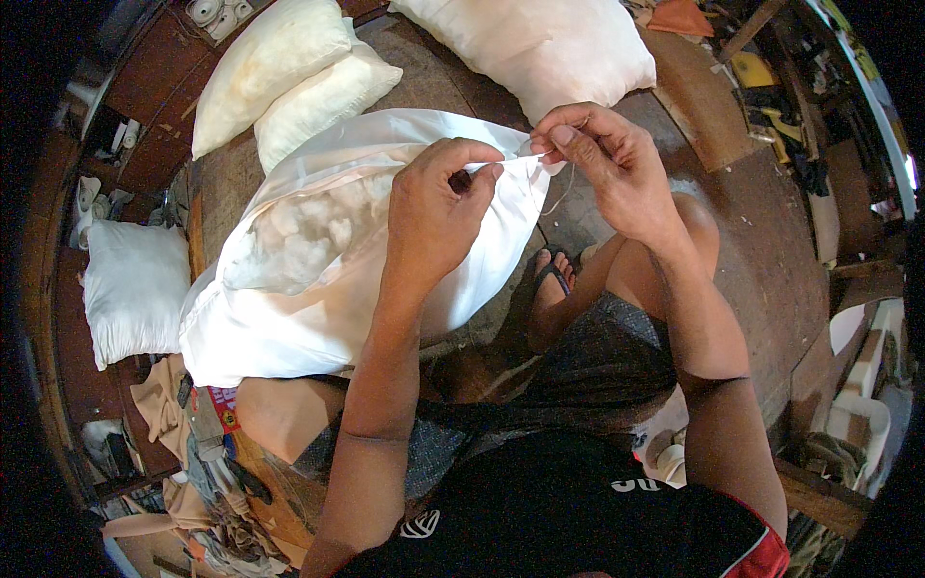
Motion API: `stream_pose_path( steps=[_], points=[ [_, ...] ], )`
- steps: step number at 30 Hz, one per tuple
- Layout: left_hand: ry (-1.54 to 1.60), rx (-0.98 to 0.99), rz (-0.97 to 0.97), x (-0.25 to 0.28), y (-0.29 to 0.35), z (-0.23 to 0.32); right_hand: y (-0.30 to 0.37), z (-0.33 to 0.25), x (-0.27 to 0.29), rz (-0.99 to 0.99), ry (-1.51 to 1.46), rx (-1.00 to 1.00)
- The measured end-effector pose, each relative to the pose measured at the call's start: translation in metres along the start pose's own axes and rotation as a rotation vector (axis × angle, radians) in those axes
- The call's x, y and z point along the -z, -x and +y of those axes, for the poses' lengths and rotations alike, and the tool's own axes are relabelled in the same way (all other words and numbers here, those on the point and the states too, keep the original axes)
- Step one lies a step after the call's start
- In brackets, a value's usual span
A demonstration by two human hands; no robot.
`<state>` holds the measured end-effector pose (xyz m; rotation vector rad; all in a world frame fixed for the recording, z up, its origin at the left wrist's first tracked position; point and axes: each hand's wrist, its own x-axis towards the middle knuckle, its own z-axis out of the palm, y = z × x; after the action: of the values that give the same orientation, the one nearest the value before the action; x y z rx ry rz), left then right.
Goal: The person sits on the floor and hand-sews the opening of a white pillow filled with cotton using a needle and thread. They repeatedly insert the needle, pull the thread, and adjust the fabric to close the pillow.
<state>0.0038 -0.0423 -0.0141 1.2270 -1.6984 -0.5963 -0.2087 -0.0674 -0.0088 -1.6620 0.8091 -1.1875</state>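
Observation:
A large white pillow cover (279,342) lies across my lap and the floor. Its long side gapes, showing pale fluffy stuffing (303,231) inside. My left hand (438,207) is closed in a pinch on the cover's edge near its right end. Just to the right, my right hand (607,169) has thumb and fingertips pressed together at the same edge. A thin light thread (570,188) loops down from those fingertips. Whether a needle is between them is too small to tell.
Two cream pillows (275,63) lean together at the back left, and a bigger white pillow (540,48) lies at the back. Another white pillow (138,289) rests on the left. Cloth scraps (207,491) pile up at the lower left. Cluttered wooden shelving lines the right.

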Motion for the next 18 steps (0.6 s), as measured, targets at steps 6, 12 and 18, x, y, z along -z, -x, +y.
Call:
stream_pose_path(
  steps=[6,12,18],
  points=[
    [0.02,-0.002,0.001,0.0004,0.0,0.0011,-0.0001,0.0023,-0.0006,0.006,0.009,0.0],
    [0.011,-0.028,0.013,0.0006,-0.0003,-0.0006,0.0,0.0009,-0.0049,0.003,-0.052,-0.042],
    [0.0,-0.064,0.01,0.0002,-0.0019,0.0003,0.0003,0.0031,-0.0043,-0.018,-0.098,-0.085]
  ],
)
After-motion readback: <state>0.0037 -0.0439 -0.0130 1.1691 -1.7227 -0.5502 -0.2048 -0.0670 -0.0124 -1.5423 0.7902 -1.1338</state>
